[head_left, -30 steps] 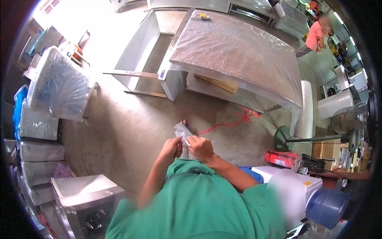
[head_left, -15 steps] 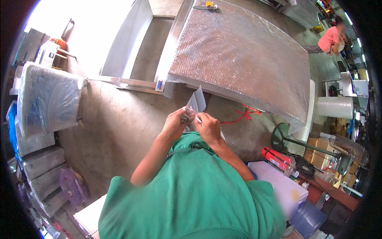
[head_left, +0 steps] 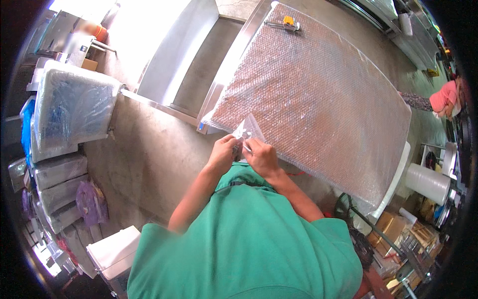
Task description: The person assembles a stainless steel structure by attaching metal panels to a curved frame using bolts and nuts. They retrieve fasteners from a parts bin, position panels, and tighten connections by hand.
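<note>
In front of my green shirt, both hands are pinching a small clear plastic bag point(head_left: 252, 128). My left hand point(head_left: 222, 153) has its closed fingers on the bag's left side. On the other side my right hand point(head_left: 262, 158) grips it, with a small pale thing showing at the fingertips, too small to name. What the bag contains cannot be made out. Just beyond the hands lies a large flat piece wrapped in bubble wrap point(head_left: 318, 94), and the bag's tip overlaps its near edge.
A yellow-and-grey tool point(head_left: 288, 24) rests on the far end of the wrapped piece. Beside it stands a metal frame point(head_left: 174, 55). Plastic-wrapped boxes point(head_left: 74, 107) line the left. A bubble-wrap roll point(head_left: 427, 183) and a person in pink point(head_left: 444, 97) are at the right.
My view has shifted toward the wrapped piece, which now sits closer to my hands. The bag's upper part has changed shape between my fingers. Both hands keep their hold.
</note>
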